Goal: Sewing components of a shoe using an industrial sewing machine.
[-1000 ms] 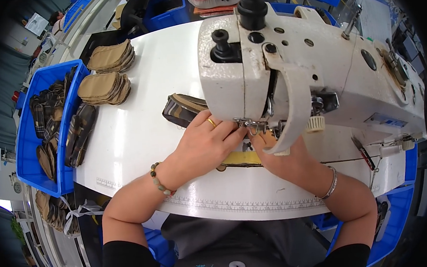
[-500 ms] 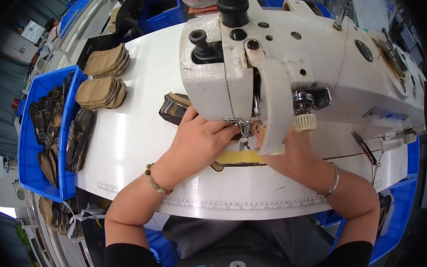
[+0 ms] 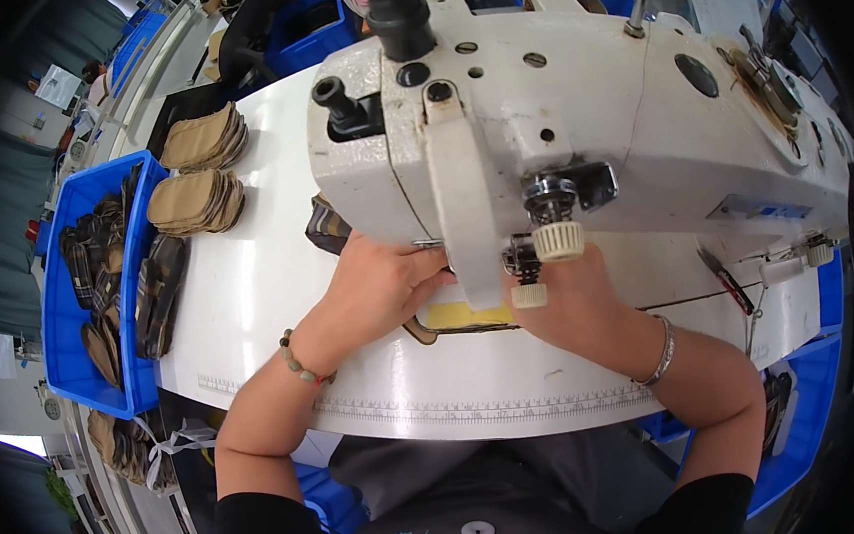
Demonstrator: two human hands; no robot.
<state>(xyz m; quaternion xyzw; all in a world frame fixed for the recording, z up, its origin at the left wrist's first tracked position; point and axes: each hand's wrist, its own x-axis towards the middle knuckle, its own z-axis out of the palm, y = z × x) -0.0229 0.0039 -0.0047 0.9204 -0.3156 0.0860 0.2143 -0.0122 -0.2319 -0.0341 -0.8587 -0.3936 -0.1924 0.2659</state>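
Observation:
Under the head of a white sewing machine [image 3: 379, 170], both hands are at a fabric piece [image 3: 466, 315] with a yellow face and a dark edge. My left hand [image 3: 376, 283] is left of the needle area, thumb and fingers drawn together at the work. My right hand [image 3: 572, 301] rests by the piece's right end, its fingers hidden behind the machine's lever and tension knob [image 3: 558, 242]. Beyond my left hand lies a plaid fabric part [image 3: 325, 225], partly covered by the machine head. The needle and presser foot are mostly hidden.
Two stacks of tan fabric pieces [image 3: 198, 139] lie on the white table [image 3: 268, 280]. At left stands a blue bin [image 3: 85, 379] of plaid pieces, with a plaid bundle [image 3: 160, 293] beside it. Small thread snips [image 3: 725, 279] lie at right. A printed ruler [image 3: 478, 409] follows the near edge.
The view has shifted, so the machine head appears further left. A second tension knob now shows beside the white lever. Both hands stay at the fabric, with the left thumb more visible.

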